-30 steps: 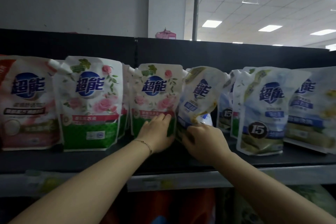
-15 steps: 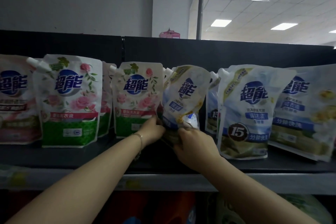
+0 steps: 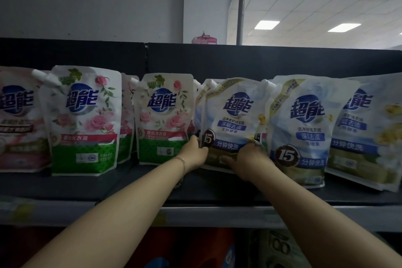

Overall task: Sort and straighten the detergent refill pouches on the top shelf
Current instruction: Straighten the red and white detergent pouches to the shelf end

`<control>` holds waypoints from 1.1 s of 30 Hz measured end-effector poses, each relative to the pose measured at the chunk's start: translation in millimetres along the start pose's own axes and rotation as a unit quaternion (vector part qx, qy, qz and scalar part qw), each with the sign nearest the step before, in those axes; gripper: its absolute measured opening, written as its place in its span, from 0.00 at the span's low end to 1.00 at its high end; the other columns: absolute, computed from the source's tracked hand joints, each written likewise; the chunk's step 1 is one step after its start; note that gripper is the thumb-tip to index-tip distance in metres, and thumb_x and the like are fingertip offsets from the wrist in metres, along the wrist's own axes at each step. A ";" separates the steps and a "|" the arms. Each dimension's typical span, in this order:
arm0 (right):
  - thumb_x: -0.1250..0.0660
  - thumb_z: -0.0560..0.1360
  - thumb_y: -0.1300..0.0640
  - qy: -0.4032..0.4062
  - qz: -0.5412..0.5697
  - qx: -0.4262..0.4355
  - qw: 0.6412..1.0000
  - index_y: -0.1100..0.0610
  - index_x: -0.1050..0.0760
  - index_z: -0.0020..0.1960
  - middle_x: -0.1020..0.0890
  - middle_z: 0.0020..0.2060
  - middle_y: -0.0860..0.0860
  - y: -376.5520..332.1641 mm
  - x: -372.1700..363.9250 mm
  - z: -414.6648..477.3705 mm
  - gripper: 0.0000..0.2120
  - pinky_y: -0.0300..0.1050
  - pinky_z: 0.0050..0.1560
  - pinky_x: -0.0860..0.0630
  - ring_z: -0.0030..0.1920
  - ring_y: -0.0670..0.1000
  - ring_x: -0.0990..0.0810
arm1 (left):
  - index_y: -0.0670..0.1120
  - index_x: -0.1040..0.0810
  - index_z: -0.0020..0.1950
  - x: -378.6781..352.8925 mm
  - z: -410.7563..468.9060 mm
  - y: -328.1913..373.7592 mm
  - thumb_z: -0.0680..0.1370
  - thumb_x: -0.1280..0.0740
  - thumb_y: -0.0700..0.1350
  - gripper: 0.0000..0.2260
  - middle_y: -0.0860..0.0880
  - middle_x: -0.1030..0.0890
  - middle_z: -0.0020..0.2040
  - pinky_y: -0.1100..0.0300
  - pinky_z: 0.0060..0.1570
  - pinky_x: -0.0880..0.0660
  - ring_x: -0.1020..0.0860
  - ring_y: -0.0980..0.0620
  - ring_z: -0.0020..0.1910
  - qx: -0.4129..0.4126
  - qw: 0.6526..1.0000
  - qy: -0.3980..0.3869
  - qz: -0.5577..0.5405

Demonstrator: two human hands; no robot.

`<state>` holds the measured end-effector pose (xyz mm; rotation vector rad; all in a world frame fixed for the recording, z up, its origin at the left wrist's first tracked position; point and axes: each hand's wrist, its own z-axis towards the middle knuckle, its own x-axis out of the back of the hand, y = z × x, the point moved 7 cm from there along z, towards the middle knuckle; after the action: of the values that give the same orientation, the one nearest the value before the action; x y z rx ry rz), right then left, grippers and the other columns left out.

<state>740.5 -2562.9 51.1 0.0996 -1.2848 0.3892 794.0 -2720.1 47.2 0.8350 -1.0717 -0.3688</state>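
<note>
change: blue pouch (image 3: 232, 124) is now facing front, no longer twisted | hands: left hand (image 3: 193, 152) and right hand (image 3: 250, 159) are gripping its lower corners | place: standing midway along the shelf (image 3: 130, 187) | task: row is straightening

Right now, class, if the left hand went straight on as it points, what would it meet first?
The middle blue-and-white pouch, whose lower left edge the left hand grips; depth behind it is unclear.

On the dark top shelf (image 3: 87, 185), a blue-and-white pouch (image 3: 233, 115) stands facing forward. The left hand (image 3: 194, 154) grips its lower left edge and the right hand (image 3: 250, 160) its lower right. It stands between a rose-printed pouch (image 3: 163, 115) on its left and a second blue pouch (image 3: 304, 126) just beside it on the right.
</note>
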 end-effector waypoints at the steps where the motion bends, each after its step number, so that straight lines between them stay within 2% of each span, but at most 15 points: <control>1: 0.47 0.73 0.27 0.005 -0.019 -0.006 1.000 0.65 0.41 0.72 0.30 0.65 0.63 -0.8 1.3 1.2 0.46 0.50 0.60 0.27 0.62 0.60 0.27 | 0.43 0.39 0.72 0.7 3.1 1.8 0.82 0.42 0.48 0.20 0.43 0.29 0.67 0.56 0.56 0.30 0.28 0.46 0.61 0.000 1.000 0.004 0.000; 4: 0.52 0.70 0.24 0.001 -0.028 -0.015 1.000 0.65 0.40 0.71 0.29 0.64 0.63 0.4 -2.3 7.0 0.49 0.50 0.56 0.26 0.60 0.60 0.27 | 0.40 0.41 0.74 1.3 11.1 7.5 0.83 0.45 0.51 0.23 0.41 0.33 0.71 0.51 0.66 0.33 0.32 0.43 0.68 0.023 0.999 0.000 -0.031; 8: 0.43 0.68 0.25 0.001 0.033 -0.032 0.999 0.60 0.37 0.70 0.28 0.64 0.60 7.3 -8.3 12.4 0.45 0.49 0.50 0.25 0.57 0.58 0.24 | 0.39 0.41 0.76 -2.4 25.7 11.1 0.83 0.48 0.56 0.27 0.41 0.35 0.74 0.50 0.72 0.39 0.36 0.43 0.72 0.043 0.994 -0.009 -0.098; 10: 0.39 0.70 0.28 -0.003 0.039 -0.033 0.999 0.58 0.37 0.69 0.28 0.65 0.59 9.7 -7.1 12.8 0.42 0.47 0.49 0.26 0.58 0.56 0.24 | 0.42 0.39 0.76 -6.0 35.5 10.0 0.83 0.47 0.54 0.25 0.42 0.34 0.73 0.49 0.72 0.39 0.35 0.43 0.72 0.043 0.988 -0.009 -0.151; 13: 0.37 0.71 0.32 -0.012 0.049 -0.040 0.998 0.58 0.36 0.68 0.26 0.63 0.56 11.6 -4.8 10.8 0.37 0.46 0.50 0.26 0.58 0.55 0.23 | 0.43 0.36 0.74 -9.1 42.6 5.7 0.83 0.46 0.45 0.19 0.42 0.30 0.70 0.48 0.69 0.34 0.31 0.43 0.68 0.061 0.971 0.015 -0.231; 16: 0.36 0.73 0.34 -0.018 0.069 -0.037 0.997 0.57 0.37 0.69 0.26 0.64 0.54 14.6 -3.4 9.0 0.35 0.45 0.50 0.27 0.59 0.55 0.24 | 0.43 0.34 0.72 -12.4 38.7 4.8 0.83 0.45 0.43 0.17 0.42 0.27 0.67 0.49 0.66 0.31 0.28 0.43 0.65 0.067 0.964 0.029 -0.255; 19: 0.36 0.73 0.34 -0.023 0.080 -0.019 0.996 0.57 0.44 0.74 0.31 0.69 0.55 19.2 -4.9 11.3 0.40 0.49 0.57 0.27 0.63 0.56 0.26 | 0.44 0.36 0.72 -11.6 31.7 5.9 0.83 0.45 0.45 0.17 0.43 0.28 0.66 0.51 0.64 0.31 0.29 0.44 0.65 0.064 0.971 0.031 -0.230; 23: 0.36 0.73 0.35 -0.043 0.079 -0.017 0.996 0.57 0.50 0.77 0.35 0.73 0.56 21.4 -1.7 13.8 0.43 0.50 0.61 0.28 0.66 0.57 0.28 | 0.42 0.39 0.72 -9.1 24.9 6.0 0.81 0.41 0.46 0.20 0.42 0.29 0.67 0.50 0.66 0.31 0.29 0.44 0.66 0.076 0.976 0.029 -0.201; 27: 0.36 0.73 0.35 -0.076 0.085 -0.025 0.993 0.55 0.44 0.75 0.27 0.66 0.55 18.9 -2.1 15.9 0.40 0.49 0.57 0.25 0.59 0.56 0.24 | 0.41 0.48 0.75 -3.0 17.4 6.7 0.79 0.35 0.50 0.32 0.42 0.35 0.72 0.50 0.69 0.33 0.33 0.43 0.69 0.067 0.984 0.027 -0.163; 30: 0.38 0.74 0.34 -0.072 0.069 -0.031 0.995 0.57 0.47 0.75 0.27 0.65 0.57 16.9 -2.8 13.0 0.40 0.47 0.52 0.27 0.60 0.57 0.24 | 0.42 0.51 0.75 4.1 6.1 11.4 0.77 0.32 0.50 0.36 0.42 0.40 0.74 0.51 0.71 0.37 0.38 0.43 0.72 0.017 0.991 0.073 -0.108; 33: 0.37 0.75 0.38 -0.059 0.124 -0.014 0.990 0.57 0.54 0.77 0.28 0.66 0.58 7.4 -9.4 7.9 0.41 0.50 0.55 0.25 0.60 0.57 0.25 | 0.45 0.58 0.76 7.7 -6.6 28.6 0.73 0.28 0.52 0.45 0.44 0.53 0.76 0.45 0.74 0.46 0.51 0.43 0.76 -0.105 0.981 0.144 0.072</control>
<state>728.7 -2560.4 43.4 -0.0639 -1.4246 0.5851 800.0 -2703.7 72.1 0.5971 -0.8013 -0.2248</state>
